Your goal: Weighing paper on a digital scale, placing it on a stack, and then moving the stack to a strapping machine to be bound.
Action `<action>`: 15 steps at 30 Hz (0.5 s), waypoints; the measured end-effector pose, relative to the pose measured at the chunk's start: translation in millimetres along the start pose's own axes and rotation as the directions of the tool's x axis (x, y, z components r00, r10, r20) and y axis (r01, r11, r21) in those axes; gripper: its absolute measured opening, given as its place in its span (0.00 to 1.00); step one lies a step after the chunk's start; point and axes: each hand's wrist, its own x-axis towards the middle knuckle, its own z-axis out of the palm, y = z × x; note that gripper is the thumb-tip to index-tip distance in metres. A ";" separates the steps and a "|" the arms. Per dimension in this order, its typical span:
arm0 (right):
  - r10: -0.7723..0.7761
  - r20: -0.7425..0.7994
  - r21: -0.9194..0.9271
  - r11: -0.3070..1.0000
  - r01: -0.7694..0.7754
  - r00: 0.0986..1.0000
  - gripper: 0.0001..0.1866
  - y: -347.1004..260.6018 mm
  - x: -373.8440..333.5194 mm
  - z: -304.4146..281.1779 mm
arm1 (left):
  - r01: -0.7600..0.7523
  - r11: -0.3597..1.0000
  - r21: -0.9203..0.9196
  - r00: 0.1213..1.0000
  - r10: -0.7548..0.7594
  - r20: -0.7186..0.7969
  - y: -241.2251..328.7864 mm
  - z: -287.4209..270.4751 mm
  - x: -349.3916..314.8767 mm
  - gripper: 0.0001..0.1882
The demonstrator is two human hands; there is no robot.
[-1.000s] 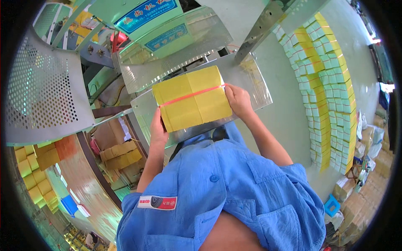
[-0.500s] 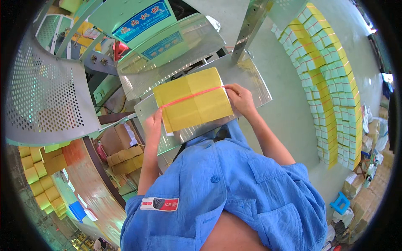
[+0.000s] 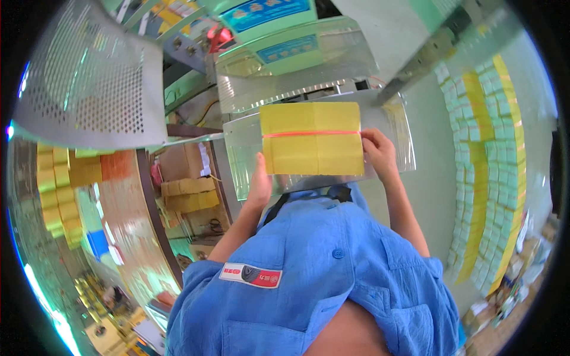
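A bundle of yellow paper [image 3: 312,155] lies on a shiny metal tray, with a red band [image 3: 310,134] running across it from side to side. My left hand [image 3: 259,185] grips the bundle's left edge near its lower corner, thumb upright along the side; the other fingers are mostly hidden. At the opposite edge, just by the band's end, my right hand [image 3: 380,155] has its fingers curled against the bundle. What the right fingertips pinch is hard to make out.
The metal tray [image 3: 395,133] juts from a machine with a clear cover [image 3: 297,62]. A perforated guard [image 3: 95,89] stands at left, a metal post [image 3: 424,65] at right. Long rows of banded paper bundles [image 3: 475,196] line the floor at right. Cardboard [image 3: 190,193] sits below left.
My left hand has slid down from the band's left end toward the bundle's lower corner. The view has turned, so bundle and band now look level. My right hand stays at the right edge.
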 end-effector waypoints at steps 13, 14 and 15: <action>0.062 0.093 0.078 0.995 -0.070 0.994 0.09 -1.2 2.9 0.1 | -0.306 0.930 -0.203 0.903 0.351 0.247 -8.1 -10.1 34.2 0.38; 0.070 0.092 0.061 0.995 -0.076 0.993 0.09 2.8 6.0 -4.5 | -0.303 0.928 -0.217 0.903 0.353 0.244 -3.3 -8.3 33.0 0.38; 0.070 0.089 0.053 0.996 -0.075 0.994 0.09 3.7 8.9 -7.3 | -0.292 0.917 -0.270 0.892 0.363 0.268 10.3 -5.8 29.1 0.38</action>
